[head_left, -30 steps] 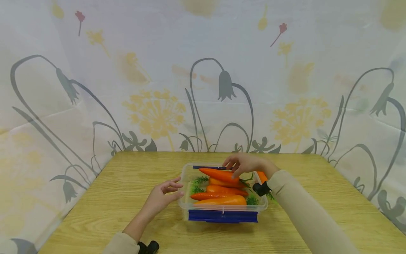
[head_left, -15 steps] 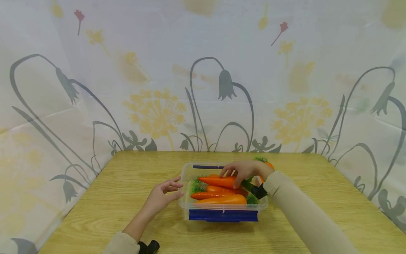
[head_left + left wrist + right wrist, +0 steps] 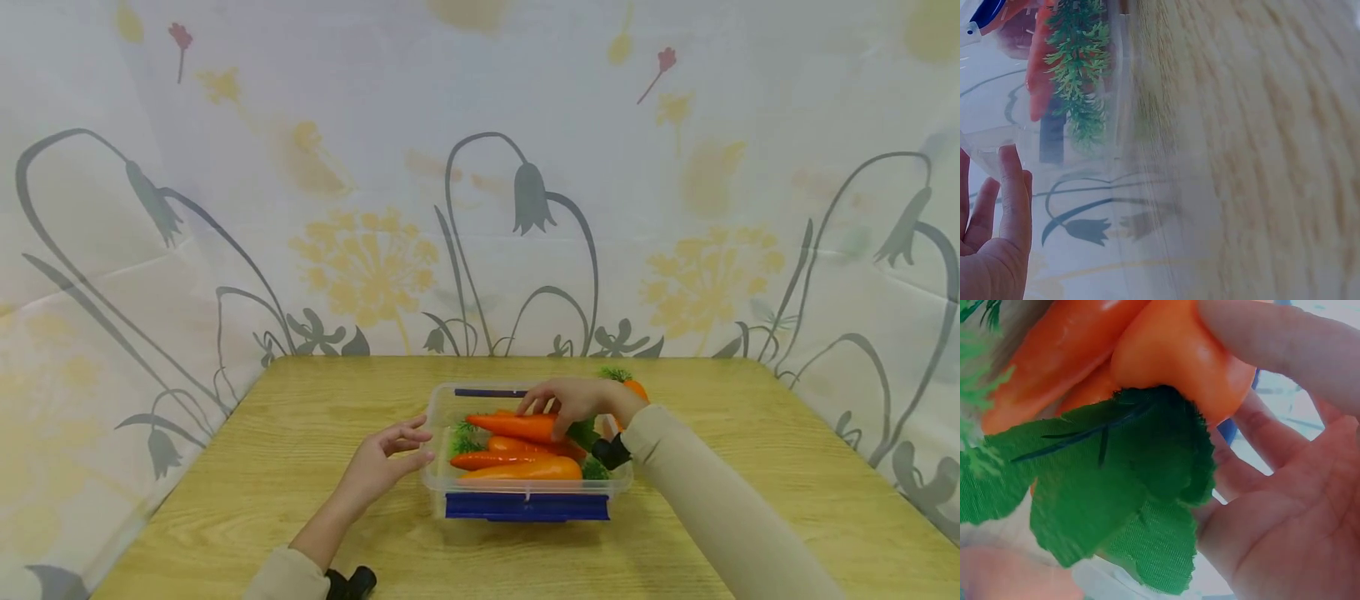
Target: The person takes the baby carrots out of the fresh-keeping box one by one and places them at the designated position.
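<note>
A clear plastic box (image 3: 442,486) with blue latches stands on the table, holding several orange carrots with green tops. My right hand (image 3: 577,400) reaches over its far right part and grips the thick end of a carrot (image 3: 510,427), thumb on one side and fingers on the other. Broad green leaves (image 3: 1110,481) sprout from that end in the right wrist view; the carrot lies across others in the box. At the box's left side is my left hand (image 3: 386,462), fingers loosely bent, fingertips at the rim. Feathery greens (image 3: 1079,69) show through the wall in the left wrist view.
Behind the right forearm another carrot (image 3: 636,390) with feathery greens lies on the wooden table (image 3: 262,467), partly hidden. The front latch (image 3: 527,507) hangs down on the near side. A printed flower curtain (image 3: 480,275) rises at the table's back edge.
Since a second ago my right hand has brought its carrot lower and nearer onto the others in the box. The carrot behind the forearm has come more into view. My left hand stays put.
</note>
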{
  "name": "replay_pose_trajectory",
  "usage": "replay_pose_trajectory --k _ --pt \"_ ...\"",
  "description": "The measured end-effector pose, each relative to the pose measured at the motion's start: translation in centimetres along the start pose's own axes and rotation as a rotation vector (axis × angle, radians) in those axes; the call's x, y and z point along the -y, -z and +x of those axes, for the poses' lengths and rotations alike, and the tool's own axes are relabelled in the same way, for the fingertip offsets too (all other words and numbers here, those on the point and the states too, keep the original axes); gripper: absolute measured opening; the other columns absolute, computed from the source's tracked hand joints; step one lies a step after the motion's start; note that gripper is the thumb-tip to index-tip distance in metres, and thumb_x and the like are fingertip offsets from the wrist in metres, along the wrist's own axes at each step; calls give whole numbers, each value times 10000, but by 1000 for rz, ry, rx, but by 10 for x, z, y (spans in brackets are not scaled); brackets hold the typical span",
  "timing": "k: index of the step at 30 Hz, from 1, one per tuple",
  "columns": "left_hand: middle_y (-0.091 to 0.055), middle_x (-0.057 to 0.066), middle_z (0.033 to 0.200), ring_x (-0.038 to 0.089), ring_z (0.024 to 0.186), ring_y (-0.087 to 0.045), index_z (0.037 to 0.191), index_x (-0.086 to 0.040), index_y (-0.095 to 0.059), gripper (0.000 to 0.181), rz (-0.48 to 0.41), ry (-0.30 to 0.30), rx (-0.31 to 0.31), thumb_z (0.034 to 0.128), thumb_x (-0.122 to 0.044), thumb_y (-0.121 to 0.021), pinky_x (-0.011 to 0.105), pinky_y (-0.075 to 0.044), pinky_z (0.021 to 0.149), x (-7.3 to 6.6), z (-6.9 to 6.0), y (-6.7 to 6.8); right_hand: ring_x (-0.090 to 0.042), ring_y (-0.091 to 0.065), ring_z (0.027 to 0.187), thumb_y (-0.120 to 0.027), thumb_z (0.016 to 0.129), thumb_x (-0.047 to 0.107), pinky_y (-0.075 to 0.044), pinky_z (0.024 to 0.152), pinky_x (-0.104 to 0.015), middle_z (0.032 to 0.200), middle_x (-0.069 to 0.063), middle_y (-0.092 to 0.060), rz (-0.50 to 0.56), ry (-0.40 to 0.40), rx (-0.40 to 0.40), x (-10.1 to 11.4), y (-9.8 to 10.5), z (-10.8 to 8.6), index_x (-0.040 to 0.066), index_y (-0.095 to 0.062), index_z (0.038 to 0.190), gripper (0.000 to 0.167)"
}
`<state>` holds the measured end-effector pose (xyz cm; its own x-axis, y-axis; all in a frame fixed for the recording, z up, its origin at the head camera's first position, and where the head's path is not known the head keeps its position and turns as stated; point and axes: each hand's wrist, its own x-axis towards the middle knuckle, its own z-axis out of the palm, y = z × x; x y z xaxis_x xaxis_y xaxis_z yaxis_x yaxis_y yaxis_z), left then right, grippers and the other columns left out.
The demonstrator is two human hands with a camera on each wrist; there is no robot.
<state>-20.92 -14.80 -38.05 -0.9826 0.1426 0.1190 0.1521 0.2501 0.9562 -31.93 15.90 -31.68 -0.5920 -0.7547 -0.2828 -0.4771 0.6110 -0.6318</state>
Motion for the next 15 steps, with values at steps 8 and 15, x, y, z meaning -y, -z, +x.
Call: replay_pose_trajectory --k 8,15 --pt "-466 34 1386 303 1146 -499 1056 -15 -655 269 -9 8 4 841 -166 -708 420 -478 865 -1 -1 2 -319 -470 1136 -665 799 -59 -455 885 -394 1243 -119 -494 31 10 -46 3 10 -9 104 -559 1265 505" --pt "-473 30 1380 296 1132 -502 1044 -13 -655 240 -6 -2 5 847 -143 -699 420 -475 865 0 -1 0 -329 -472 1144 -679 821 -14 -426 926 -435 1251 -133 -502 1 72 -114 1 16 -24 79 -523 1302 514"
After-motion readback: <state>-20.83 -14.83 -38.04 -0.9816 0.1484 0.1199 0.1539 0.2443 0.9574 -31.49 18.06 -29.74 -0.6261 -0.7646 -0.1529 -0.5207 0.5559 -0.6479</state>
